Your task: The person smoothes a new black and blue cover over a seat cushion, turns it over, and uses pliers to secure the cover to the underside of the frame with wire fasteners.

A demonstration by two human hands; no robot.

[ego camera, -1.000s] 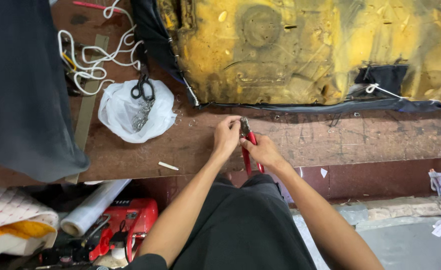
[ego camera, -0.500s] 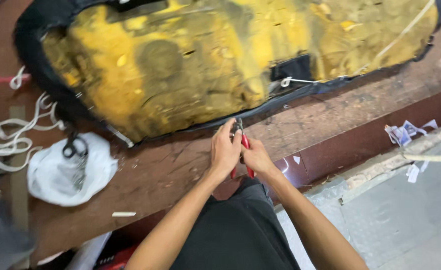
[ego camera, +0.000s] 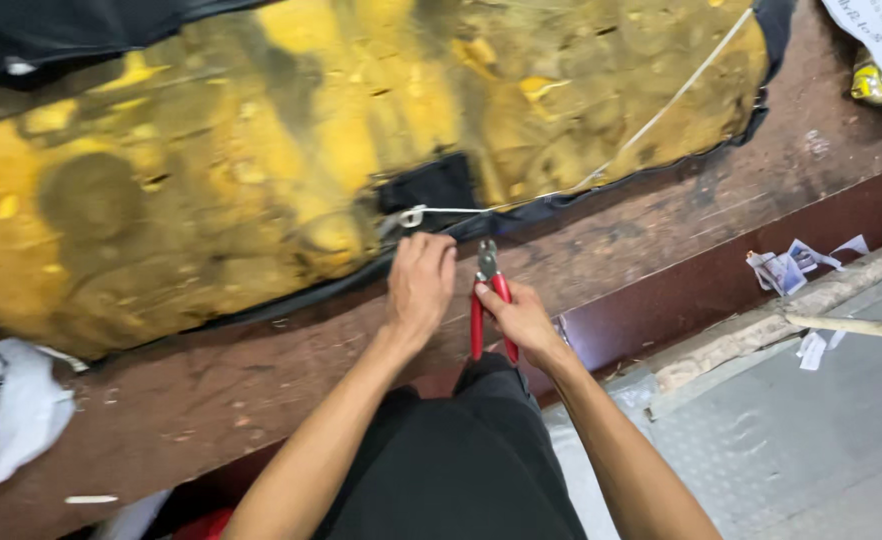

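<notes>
The right hand (ego camera: 523,318) is clamped on red-handled metal pliers (ego camera: 488,300) pointing up-table toward the small metal ring (ego camera: 412,216); the left hand (ego camera: 419,285), fingers curled together, lies nearer, just below it.

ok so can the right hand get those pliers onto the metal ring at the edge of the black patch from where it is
Probably yes. The right hand holds the red-handled pliers with the tips just right of the metal ring. Only the left hand, resting right below the ring, crowds the approach.
</notes>
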